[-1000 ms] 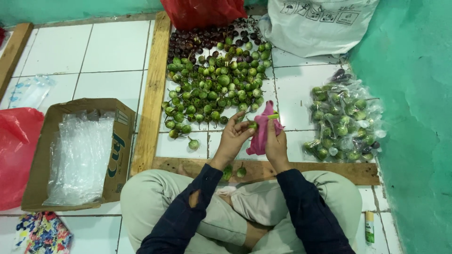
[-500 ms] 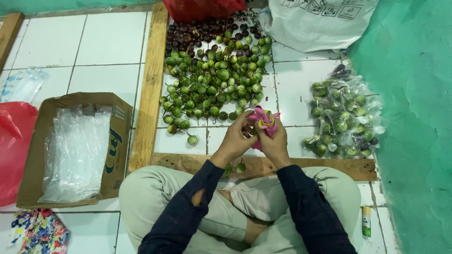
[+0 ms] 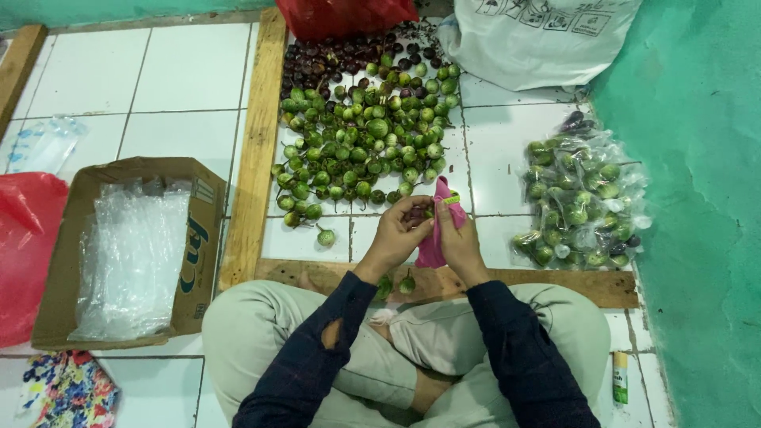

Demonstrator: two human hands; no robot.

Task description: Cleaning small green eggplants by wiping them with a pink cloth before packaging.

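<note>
Two hands are meeting just beyond the knees, above the wooden frame (image 3: pixel 547 284). The left hand (image 3: pixel 396 235) is curling around a small dark fruit (image 3: pixel 418 212); the right hand (image 3: pixel 458 242) is pinching a pink bag (image 3: pixel 437 226) that is hanging between both hands. Beyond them, a pile of green fruits (image 3: pixel 365 143) is lying on the tiles, with filled clear bags (image 3: pixel 583 198) to the right.

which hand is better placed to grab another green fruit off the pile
Left, probably: the left hand sits right at the edge of the green fruit pile, while the right hand grips the pink bag.
</note>
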